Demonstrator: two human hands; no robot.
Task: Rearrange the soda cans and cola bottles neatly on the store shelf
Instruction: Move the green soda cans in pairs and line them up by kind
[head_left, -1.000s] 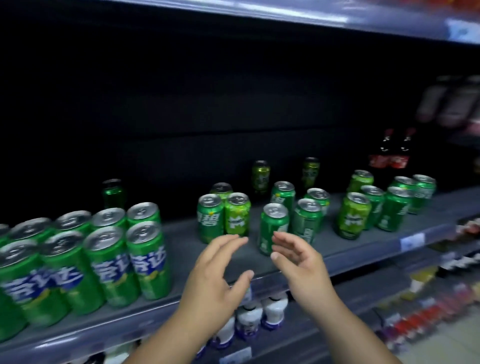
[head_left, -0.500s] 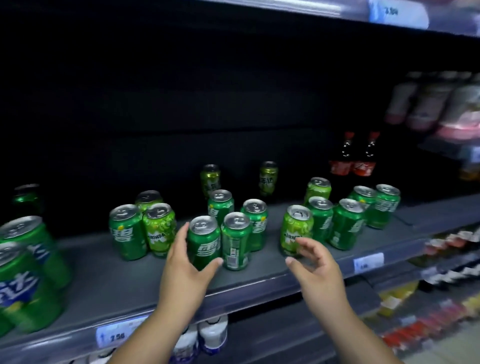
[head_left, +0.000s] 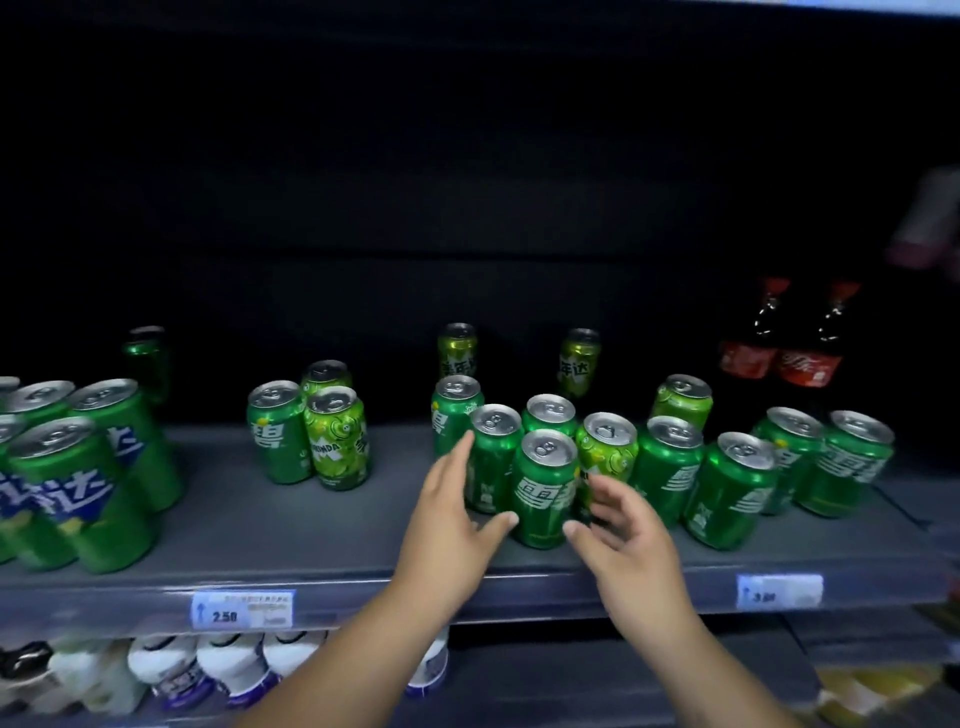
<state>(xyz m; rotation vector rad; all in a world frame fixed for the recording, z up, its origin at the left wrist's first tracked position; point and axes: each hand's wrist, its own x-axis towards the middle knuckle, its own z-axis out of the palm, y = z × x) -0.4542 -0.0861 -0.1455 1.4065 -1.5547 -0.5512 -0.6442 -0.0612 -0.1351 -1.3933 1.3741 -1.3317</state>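
Where left hand (head_left: 452, 525) overlaps green can (head_left: 493, 447), its side hidden; cola bottles (head_left: 748, 358) dim.

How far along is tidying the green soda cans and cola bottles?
Done: tall green metal cans on the left stand packed; two dark cola bottles stand paired. In hand: the open left hand and right hand flank the middle green can cluster. Left: loose cans behind, a separate pair.

On the shelf (head_left: 311, 535), take the front can (head_left: 544, 491) as the mark. Three cans (head_left: 311, 434) stand well to its left, and a block of cans (head_left: 78, 467) farther left. More cans (head_left: 727, 488) crowd its right. Two bottles (head_left: 779, 353) stand behind it to the right.
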